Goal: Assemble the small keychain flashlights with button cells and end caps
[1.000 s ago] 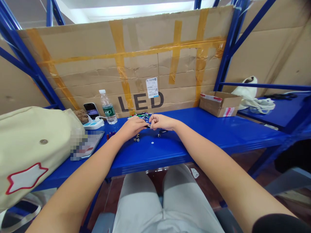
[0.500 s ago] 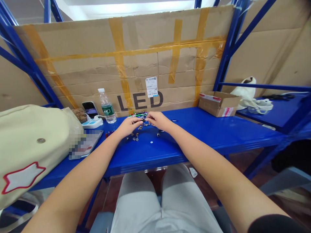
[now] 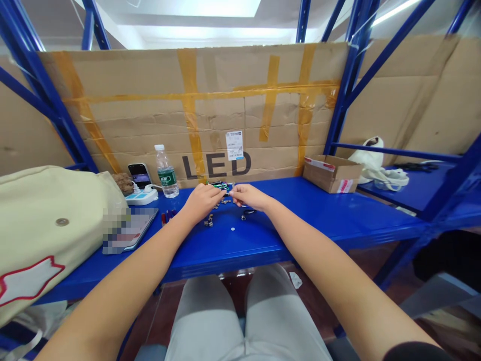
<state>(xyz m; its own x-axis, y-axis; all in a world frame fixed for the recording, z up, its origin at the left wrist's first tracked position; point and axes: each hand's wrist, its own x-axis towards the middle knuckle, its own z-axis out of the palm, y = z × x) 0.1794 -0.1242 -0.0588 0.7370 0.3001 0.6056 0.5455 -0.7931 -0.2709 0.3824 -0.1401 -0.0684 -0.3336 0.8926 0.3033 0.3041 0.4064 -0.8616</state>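
Note:
My left hand (image 3: 203,200) and my right hand (image 3: 248,195) meet over the blue shelf top (image 3: 300,220), fingertips pinched together on a small part too tiny to name. Just behind them lies a small heap of coloured clips (image 3: 221,185). Several small metal pieces (image 3: 209,220) are scattered on the shelf beside my left hand. A dark clip-like piece (image 3: 248,214) lies under my right wrist, and a tiny white dot (image 3: 233,229) sits in front of the hands.
A cream bag (image 3: 48,225) fills the left. A tablet (image 3: 130,233), power strip (image 3: 142,195), phone (image 3: 138,173) and water bottle (image 3: 165,171) stand left of the hands. Taped cardboard marked LED (image 3: 218,130) backs the shelf. A small open carton (image 3: 332,173) sits right.
Both hands have stayed pinched together and shifted slightly back toward the heap of clips. The camera tilted upward, showing more ceiling.

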